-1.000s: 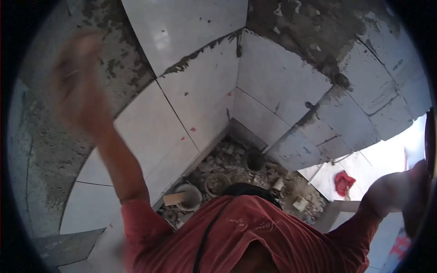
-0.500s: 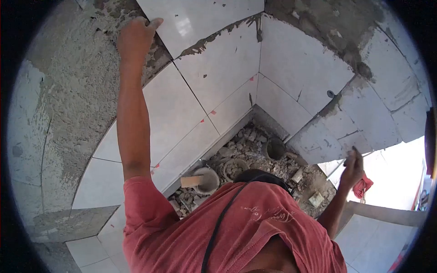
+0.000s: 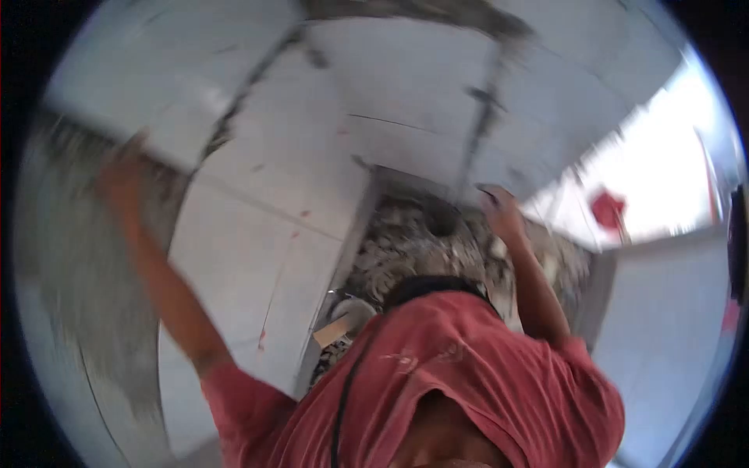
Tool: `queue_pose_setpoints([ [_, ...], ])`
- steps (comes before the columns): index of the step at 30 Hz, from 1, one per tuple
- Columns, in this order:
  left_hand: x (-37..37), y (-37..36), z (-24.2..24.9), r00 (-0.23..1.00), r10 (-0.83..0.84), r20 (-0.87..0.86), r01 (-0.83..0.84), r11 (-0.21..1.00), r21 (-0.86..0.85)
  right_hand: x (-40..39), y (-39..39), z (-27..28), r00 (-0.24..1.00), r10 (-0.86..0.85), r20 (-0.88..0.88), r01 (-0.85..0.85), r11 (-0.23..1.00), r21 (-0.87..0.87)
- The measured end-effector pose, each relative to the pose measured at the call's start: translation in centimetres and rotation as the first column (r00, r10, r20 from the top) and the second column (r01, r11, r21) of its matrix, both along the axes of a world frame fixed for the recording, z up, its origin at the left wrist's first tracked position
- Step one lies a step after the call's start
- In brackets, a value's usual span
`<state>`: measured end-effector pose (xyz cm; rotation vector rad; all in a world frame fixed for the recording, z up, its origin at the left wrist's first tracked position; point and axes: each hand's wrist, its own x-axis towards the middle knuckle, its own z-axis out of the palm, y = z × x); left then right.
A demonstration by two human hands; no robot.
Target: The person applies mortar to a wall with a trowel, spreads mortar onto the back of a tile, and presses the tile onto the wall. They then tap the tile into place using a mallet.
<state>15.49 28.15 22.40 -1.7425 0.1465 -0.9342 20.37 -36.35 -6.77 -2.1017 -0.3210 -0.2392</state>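
My left hand (image 3: 123, 173), smeared by motion, is at the lower left edge of a large white wall tile (image 3: 175, 82). One finger reaches up onto the tile's face, but the grip is too blurred to read. Beside that hand is rough grey mortar (image 3: 74, 226) on the wall. Lower down, another white tile (image 3: 234, 234) is set on the wall, with small red marks along a joint. My right hand (image 3: 505, 214) is raised in front of the corner, its fingers curled. A small dark shape shows at its fingertips, too blurred to name.
Rubble (image 3: 390, 249) covers the floor of the corner, where a dark round opening (image 3: 441, 218) shows. A bucket (image 3: 357, 313) with a wooden piece (image 3: 332, 331) stands near the left wall. Red cloth (image 3: 608, 212) hangs at the bright opening on the right.
The head view has swung, blurring the picture. My left hand appears lower and farther left, still at the upper tile's edge. My right hand appears farther left and higher, in front of the corner.
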Motion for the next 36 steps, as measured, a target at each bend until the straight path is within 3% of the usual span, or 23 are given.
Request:
queue_pose_setpoints([
  [1,1.2,1.2,0.0,0.998,0.037,-0.049,-0.040,0.998,-0.057,-1.0,-1.7,-2.7,0.991,-0.079,-0.108,0.071,0.994,-0.078],
  [3,2.4,1.0,0.1,0.937,0.343,-0.064,-0.349,0.922,-0.169,-4.8,-8.6,-10.9,0.951,-0.191,-0.242,0.109,0.942,-0.318],
  [5,1.0,-1.6,1.1,0.725,0.687,-0.044,-0.688,0.725,-0.030,-13.5,-16.1,-19.4,0.813,-0.479,-0.330,0.265,0.810,-0.524],
  [6,0.8,-0.3,1.8,0.788,0.611,-0.072,-0.615,0.786,-0.063,-19.2,-18.6,-20.7,0.612,-0.618,-0.494,0.210,0.729,-0.652],
  [8,0.5,2.1,2.2,0.963,0.242,-0.116,-0.260,0.947,-0.186,-29.9,-22.3,-22.4,0.222,-0.830,-0.512,0.373,0.558,-0.742],
  [10,0.2,1.6,2.6,0.996,0.059,-0.071,-0.076,0.957,-0.279,-41.1,-25.4,-26.5,0.160,-0.902,-0.401,0.402,0.430,-0.808],
  [11,0.6,-0.3,1.8,0.999,0.045,-0.003,-0.043,0.928,-0.369,-43.5,-25.4,-26.5,0.116,-0.911,-0.396,0.405,0.407,-0.819],
  [12,1.0,-1.5,1.3,0.998,0.038,0.050,-0.011,0.887,-0.462,-45.9,-25.0,-26.2,0.130,-0.888,-0.441,0.279,0.460,-0.843],
  [13,1.6,-2.8,0.5,0.995,0.023,0.099,0.037,0.827,-0.561,-47.8,-24.3,-26.2,0.141,-0.857,-0.495,0.148,0.513,-0.845],
  [14,2.3,-5.0,0.1,0.989,-0.001,0.146,0.096,0.754,-0.650,-49.4,-23.8,-27.7,0.109,-0.854,-0.509,0.157,0.520,-0.839],
  [16,4.6,-7.9,-2.1,0.973,-0.044,0.225,0.215,0.510,-0.833,-50.6,-22.0,-30.2,-0.034,-0.710,-0.703,0.592,0.553,-0.587],
  [17,6.1,-9.6,-3.6,0.967,-0.061,0.248,0.254,0.323,-0.912,-49.7,-21.5,-29.9,-0.049,-0.704,-0.709,0.601,0.546,-0.584],
  [18,7.8,-11.3,-5.4,0.966,-0.082,0.245,0.254,0.132,-0.958,-47.8,-21.0,-28.6,0.014,-0.704,-0.710,0.538,0.604,-0.588],
  [19,8.6,-14.2,-7.2,0.969,-0.123,0.213,0.218,0.029,-0.976,-45.9,-20.8,-27.4,0.081,-0.696,-0.714,0.471,0.658,-0.588],
  [21,8.6,-33.1,-9.4,0.917,-0.311,0.249,0.265,0.008,-0.964,-43.6,-22.7,-28.4,0.120,-0.729,-0.674,0.393,0.659,-0.642],
  [22,9.7,-37.0,-10.9,0.822,-0.515,0.244,0.269,-0.027,-0.963,-42.6,-24.1,-29.0,0.163,-0.760,-0.630,0.305,0.646,-0.700],
  [23,9.9,-42.0,-11.3,0.796,-0.595,0.113,0.225,0.117,-0.967,-40.3,-25.9,-27.2,0.062,-0.684,-0.727,0.400,0.684,-0.610],
  [25,11.4,-51.4,-12.6,0.573,-0.806,0.147,0.153,-0.071,-0.986,-38.3,-31.3,-29.7,0.024,-0.622,-0.783,0.527,0.673,-0.518],
  [27,13.2,-58.9,-14.3,0.334,-0.936,0.113,0.167,-0.060,-0.984,-36.5,-35.8,-32.9,0.124,-0.700,-0.703,0.560,0.634,-0.533],
  [31,16.8,-72.2,-18.0,0.322,-0.947,0.007,0.257,0.081,-0.963,-29.3,-44.0,-35.3,0.158,-0.684,-0.712,0.532,0.666,-0.523],
  [33,18.8,-75.3,-20.4,0.590,-0.797,-0.126,0.263,0.337,-0.904,-26.9,-47.6,-38.4,0.115,-0.713,-0.692,0.482,0.649,-0.589],
  [35,20.6,-76.5,-23.1,0.747,-0.654,-0.122,0.326,0.520,-0.789,-24.8,-50.1,-39.9,0.090,-0.691,-0.717,0.518,0.648,-0.558],
  [36,22.6,-74.8,-23.8,0.586,-0.799,-0.135,0.390,0.425,-0.817,-23.9,-51.6,-40.7,0.100,-0.670,-0.736,0.541,0.657,-0.525],
])
